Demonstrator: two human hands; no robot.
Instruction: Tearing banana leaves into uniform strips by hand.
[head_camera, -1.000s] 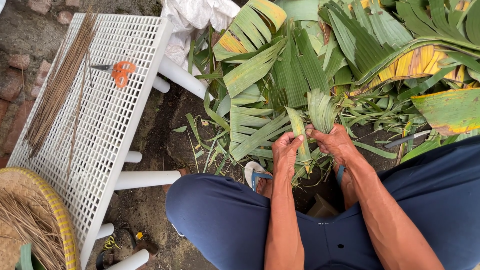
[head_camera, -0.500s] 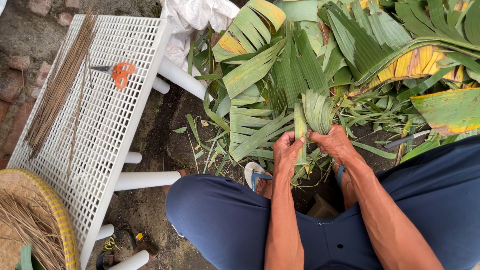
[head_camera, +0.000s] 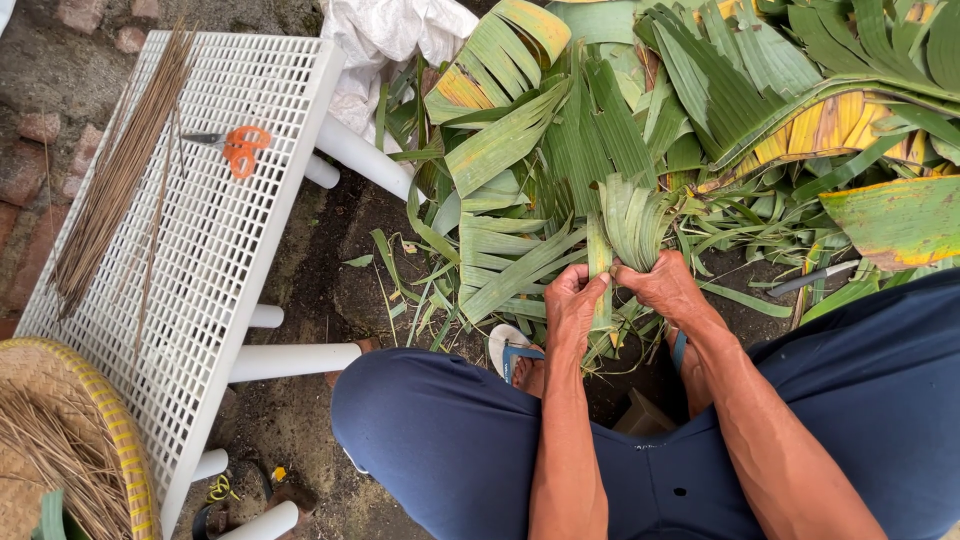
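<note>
Woven basket (head_camera: 60, 400) with dry fibres, far left. White lattice tabletop (head_camera: 230, 230) carrying thin sticks (head_camera: 115, 170) and orange scissors (head_camera: 238, 150). At centre, our left hand (head_camera: 574, 300) and right hand (head_camera: 665, 288), each grip closed on a green leaf strip (head_camera: 600, 255), before the leaf pile (head_camera: 700, 110).

Scissors (head_camera: 238, 150) on rack (head_camera: 250, 250), left of leaves (head_camera: 560, 160)

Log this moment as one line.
left hand: grips leaf strip | right hand: grips leaf bunch | scissors: on rack
</note>
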